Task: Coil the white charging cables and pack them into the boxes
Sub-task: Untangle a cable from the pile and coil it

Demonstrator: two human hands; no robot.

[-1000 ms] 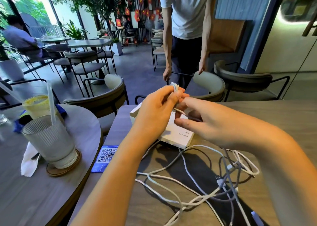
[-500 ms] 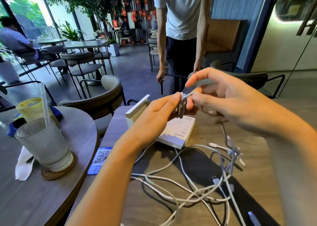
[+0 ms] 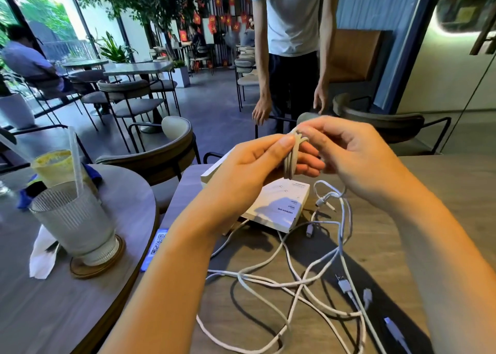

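My left hand (image 3: 255,165) pinches a small coil of white cable (image 3: 291,160), wound in a few loops around its fingers above the table. My right hand (image 3: 349,157) grips the same cable at the top of the coil, its fingers curled over the loops. The cable's loose tail (image 3: 339,200) drops from my right hand to the table. Under both hands lies a white box (image 3: 279,208) with its lid flap raised at the back. A tangle of several loose white cables (image 3: 295,281) with plugs spreads over the wooden table (image 3: 442,187) in front of me.
A round table (image 3: 53,300) at left holds a ribbed glass with a straw (image 3: 72,219), a yellow drink (image 3: 53,165) and a napkin (image 3: 41,254). A blue QR card (image 3: 155,243) lies on the table edge. A person in a white shirt (image 3: 290,58) stands behind the chairs (image 3: 171,149).
Both hands rose from the box and turned; the coil around my left fingers has grown by a loop or two, and the cable tail on the table has shortened.
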